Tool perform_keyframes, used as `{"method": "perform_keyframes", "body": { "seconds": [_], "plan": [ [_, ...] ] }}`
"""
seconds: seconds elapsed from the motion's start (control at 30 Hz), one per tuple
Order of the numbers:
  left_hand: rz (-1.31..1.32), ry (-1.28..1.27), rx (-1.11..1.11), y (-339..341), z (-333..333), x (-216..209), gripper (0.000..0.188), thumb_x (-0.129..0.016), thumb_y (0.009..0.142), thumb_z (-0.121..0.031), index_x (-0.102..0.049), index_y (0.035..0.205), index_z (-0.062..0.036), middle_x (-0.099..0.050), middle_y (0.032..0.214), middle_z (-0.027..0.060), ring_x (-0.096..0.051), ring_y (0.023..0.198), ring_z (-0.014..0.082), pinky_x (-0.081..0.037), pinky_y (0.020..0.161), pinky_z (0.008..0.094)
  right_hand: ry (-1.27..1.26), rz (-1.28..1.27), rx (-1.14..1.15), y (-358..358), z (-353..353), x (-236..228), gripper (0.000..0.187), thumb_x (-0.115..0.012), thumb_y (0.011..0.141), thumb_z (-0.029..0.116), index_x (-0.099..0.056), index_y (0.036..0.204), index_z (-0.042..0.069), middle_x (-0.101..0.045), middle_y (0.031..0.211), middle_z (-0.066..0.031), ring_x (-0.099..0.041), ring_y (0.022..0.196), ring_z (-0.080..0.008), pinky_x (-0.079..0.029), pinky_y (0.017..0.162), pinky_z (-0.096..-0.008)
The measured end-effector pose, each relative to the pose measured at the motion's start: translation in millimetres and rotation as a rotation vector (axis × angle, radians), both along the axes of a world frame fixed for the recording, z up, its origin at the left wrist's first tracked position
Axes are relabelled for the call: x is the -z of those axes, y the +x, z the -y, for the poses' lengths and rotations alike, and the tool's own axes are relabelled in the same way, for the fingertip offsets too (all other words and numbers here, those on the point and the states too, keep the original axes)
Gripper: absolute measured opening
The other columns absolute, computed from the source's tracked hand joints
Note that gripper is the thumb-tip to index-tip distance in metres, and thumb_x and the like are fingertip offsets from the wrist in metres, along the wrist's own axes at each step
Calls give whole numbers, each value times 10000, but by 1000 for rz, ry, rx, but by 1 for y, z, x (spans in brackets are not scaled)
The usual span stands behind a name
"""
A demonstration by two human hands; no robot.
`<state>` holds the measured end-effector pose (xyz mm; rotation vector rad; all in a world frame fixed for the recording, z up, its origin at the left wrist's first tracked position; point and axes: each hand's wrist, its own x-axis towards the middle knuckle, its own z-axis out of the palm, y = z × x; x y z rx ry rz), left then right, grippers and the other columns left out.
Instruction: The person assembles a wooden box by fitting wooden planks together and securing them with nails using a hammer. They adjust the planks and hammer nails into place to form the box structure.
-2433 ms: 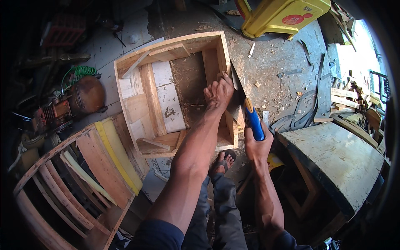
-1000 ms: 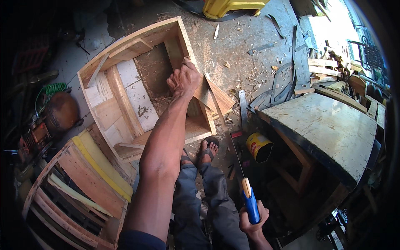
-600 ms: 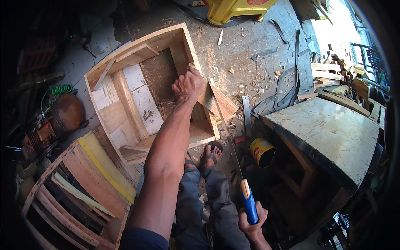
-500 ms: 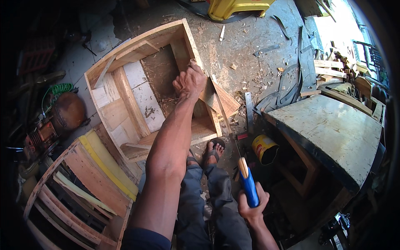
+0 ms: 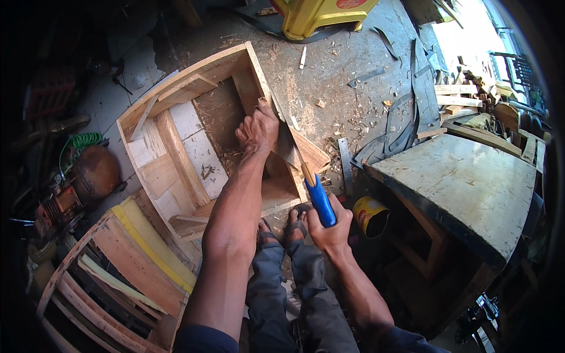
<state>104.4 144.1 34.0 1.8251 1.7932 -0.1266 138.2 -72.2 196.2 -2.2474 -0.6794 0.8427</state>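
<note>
The right hand [image 5: 331, 226] is wrapped tight around the blue handle of a hand saw [image 5: 306, 170], fingers curled fully closed on the grip, thumb side up. The saw's thin blade runs up and away from that fist, toward the near-right wall of an open wooden box frame [image 5: 176, 147], and meets the wood just beside the other hand.

The left hand [image 5: 258, 128] sits on the upper edge of that same wall, fingers bent over the board and pressed down on it, knuckles up; it clamps the wood rather than lying flat. Whether the saw teeth touch the fingers cannot be told; they are very close.

The box frame lies on the dusty concrete floor [image 5: 347, 76], tilted in view, open side up, with pale inner slats and a dark patch of sawdust inside. A loose triangular offcut [image 5: 309, 154] leans at its right side, under the blade.

Below the hands, the person's 2 sandalled feet [image 5: 282, 226] rest against the frame's lower edge, grey trouser legs running down from them.

To the right stands a worn workbench [image 5: 465, 188] with a yellow tin can [image 5: 369, 215] at its foot. To the lower left lies a curved slatted wooden piece [image 5: 106, 276], and beyond it a rusty motor unit [image 5: 88, 176]. At the top, a yellow plastic stool [image 5: 321, 15] stands among the wood chips.
</note>
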Motion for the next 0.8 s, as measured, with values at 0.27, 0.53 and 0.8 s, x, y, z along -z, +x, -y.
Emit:
{"method": "perform_keyframes", "body": {
  "seconds": [0.27, 0.53, 0.8],
  "plan": [
    [-63, 4, -24, -14, 1, 3, 630, -281, 1032, -435, -767, 965, -41, -726, 963, 276, -692, 973, 487, -524, 916, 572, -127, -18, -98, -24, 106, -140, 26, -583, 686, 4, -582, 711, -3, -542, 533, -82, -607, 434, -168, -484, 510, -241],
    [-48, 56, 6, -7, 10, 16, 611, -306, 1032, -454, -763, 974, -53, -726, 955, 278, -688, 963, 497, -520, 917, 586, -52, -110, 37, -17, 31, -42, 173, -680, 804, 143, -578, 789, 5, -586, 621, -226, -620, 556, -393, -483, 528, -411],
    [-57, 80, -10, -6, 10, 17, 617, -327, 1030, -451, -768, 913, -36, -729, 948, 272, -696, 957, 482, -526, 897, 585, 14, -104, 107, -12, -1, -14, 141, -679, 768, 66, -553, 735, 11, -548, 587, -166, -549, 446, -199, -432, 480, -336]
  ]
}}
